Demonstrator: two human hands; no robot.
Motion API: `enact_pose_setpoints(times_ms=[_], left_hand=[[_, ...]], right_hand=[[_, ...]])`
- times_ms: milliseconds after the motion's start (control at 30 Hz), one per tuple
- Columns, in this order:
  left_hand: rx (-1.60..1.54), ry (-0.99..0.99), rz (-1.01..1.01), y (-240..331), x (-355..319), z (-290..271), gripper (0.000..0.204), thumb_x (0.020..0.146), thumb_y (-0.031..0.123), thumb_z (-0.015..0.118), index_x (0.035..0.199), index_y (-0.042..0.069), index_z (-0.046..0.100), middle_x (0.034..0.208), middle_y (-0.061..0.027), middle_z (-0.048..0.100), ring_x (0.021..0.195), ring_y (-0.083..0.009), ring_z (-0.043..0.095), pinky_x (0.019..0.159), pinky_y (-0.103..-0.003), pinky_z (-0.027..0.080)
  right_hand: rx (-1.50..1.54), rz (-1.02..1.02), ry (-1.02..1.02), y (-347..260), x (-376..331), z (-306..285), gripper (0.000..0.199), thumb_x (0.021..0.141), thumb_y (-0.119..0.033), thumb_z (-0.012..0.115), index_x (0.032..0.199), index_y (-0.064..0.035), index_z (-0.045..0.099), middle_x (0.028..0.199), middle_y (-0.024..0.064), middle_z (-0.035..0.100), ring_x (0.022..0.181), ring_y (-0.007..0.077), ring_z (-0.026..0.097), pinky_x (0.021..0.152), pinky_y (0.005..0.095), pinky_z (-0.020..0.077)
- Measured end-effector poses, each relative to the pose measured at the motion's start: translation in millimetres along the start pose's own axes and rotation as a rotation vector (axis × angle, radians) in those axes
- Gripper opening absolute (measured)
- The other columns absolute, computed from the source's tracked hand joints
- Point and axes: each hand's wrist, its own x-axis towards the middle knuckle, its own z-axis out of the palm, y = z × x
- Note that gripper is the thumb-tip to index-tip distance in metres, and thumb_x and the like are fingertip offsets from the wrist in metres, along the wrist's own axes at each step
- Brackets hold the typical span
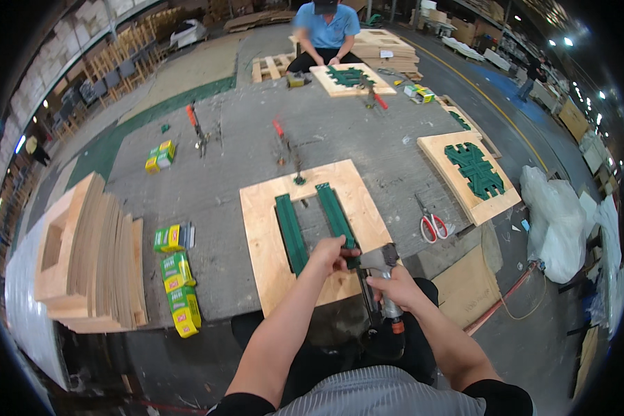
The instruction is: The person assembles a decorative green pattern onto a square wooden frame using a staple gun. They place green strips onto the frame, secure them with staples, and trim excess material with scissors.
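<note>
A square plywood frame [262, 239] with a rectangular opening lies before me at the table's near edge. Two green webbing straps run across its opening: a left strap [291, 234] and a right strap [335, 215]. My left hand [331, 254] is closed at the near end of the right strap, its fingertips partly hidden. In my right hand [396, 290] is a silver-and-black pneumatic staple gun [378, 261], its nose close to my left fingers and the frame's near edge. A red-handled clamp [288, 142] stands at the frame's far edge.
Stacked plywood frames [93, 256] stand left, beside yellow-and-green boxes [177, 272]. Red-handled scissors [433, 227] and a frame with woven green webbing [475, 170] are at right. Another clamp [195, 128] lies farther back. Across the table, a co-worker [327, 35] handles another frame [353, 80].
</note>
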Motion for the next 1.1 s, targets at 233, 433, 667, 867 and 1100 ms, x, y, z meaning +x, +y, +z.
enact_pose_setpoints(times_ms=[233, 433, 667, 867, 1100], left_hand=[[1.065, 0.596, 1.056, -80, -33, 27, 0.035, 0.102, 0.032, 0.057, 0.081, 0.005, 0.058, 0.074, -0.0178, 0.065, 0.068, -0.0391, 0.064, 0.06, -0.047, 0.05], [1.05, 0.559, 1.091, -79, -32, 36, 0.033, 0.1, 0.025, 0.064, 0.075, 0.005, 0.053, 0.07, -0.0174, 0.059, 0.064, -0.0379, 0.062, 0.057, -0.047, 0.047], [0.968, 0.638, 1.001, -80, -36, 26, 0.036, 0.101, 0.026, 0.064, 0.074, 0.005, 0.052, 0.062, -0.0169, 0.053, 0.055, -0.0364, 0.057, 0.052, -0.044, 0.043], [0.973, 0.598, 0.956, -79, -36, 37, 0.038, 0.102, 0.028, 0.063, 0.074, 0.005, 0.051, 0.064, -0.0167, 0.053, 0.057, -0.0366, 0.058, 0.053, -0.045, 0.043], [0.917, 0.599, 1.146, -78, -30, 45, 0.034, 0.102, 0.029, 0.062, 0.079, 0.005, 0.054, 0.067, -0.0189, 0.054, 0.062, -0.0401, 0.058, 0.057, -0.048, 0.045]], right_hand=[[0.421, -0.009, 0.375, -21, 47, -97, 0.021, 0.095, -0.019, 0.075, 0.103, -0.0063, 0.061, 0.077, 0.0039, 0.059, 0.056, 0.0177, 0.059, 0.045, 0.0358, 0.0498], [0.39, 0.015, 0.231, -49, 155, -165, 0.023, 0.095, -0.023, 0.074, 0.103, -0.0054, 0.061, 0.08, 0.0046, 0.059, 0.062, 0.0174, 0.06, 0.05, 0.0346, 0.0513], [-0.047, 0.191, 0.245, -77, 210, -135, 0.035, 0.096, -0.03, 0.073, 0.105, 0.0029, 0.064, 0.087, 0.0129, 0.067, 0.077, 0.0272, 0.07, 0.066, 0.0451, 0.0577], [-0.854, -0.289, 0.457, -46, 159, -187, 0.036, 0.089, -0.022, 0.073, 0.118, -0.0012, 0.069, 0.116, 0.0235, 0.07, 0.11, 0.0405, 0.067, 0.095, 0.0467, 0.0526], [-0.967, -0.275, 0.52, 15, 106, -234, 0.067, 0.075, -0.017, 0.082, 0.135, -0.0017, 0.057, 0.125, 0.0255, 0.063, 0.117, 0.0434, 0.061, 0.101, 0.0496, 0.0501]])
